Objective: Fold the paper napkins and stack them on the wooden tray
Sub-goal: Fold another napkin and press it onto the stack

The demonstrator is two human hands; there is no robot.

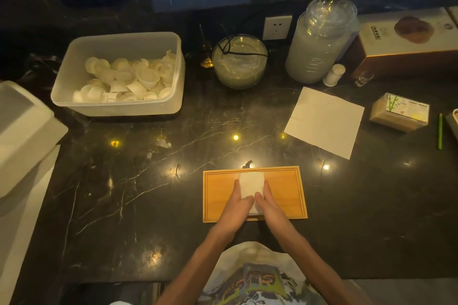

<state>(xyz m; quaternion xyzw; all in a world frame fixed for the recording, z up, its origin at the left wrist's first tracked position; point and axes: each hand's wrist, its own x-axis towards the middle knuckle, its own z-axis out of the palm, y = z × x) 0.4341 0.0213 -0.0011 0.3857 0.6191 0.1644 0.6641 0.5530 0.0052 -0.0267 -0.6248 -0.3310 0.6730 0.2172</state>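
A wooden tray [285, 188] lies on the dark marble counter in front of me. On its middle sits a small stack of folded white napkins [250, 182]. My left hand [239, 202] holds the stack's left side, thumb on top. My right hand [266, 202] holds its right side, thumb on top as well. The near part of the stack is hidden under my hands. One unfolded white napkin [324, 121] lies flat on the counter to the far right of the tray.
A white plastic tub [74, 96] of small white cups stands at the back left. Behind the tray stand a glass bowl [240, 62], a tall sleeve of clear lids [319, 42] and a white shaker [334, 75]. A toothpick box [399, 111] and green pen [440, 131] lie right.
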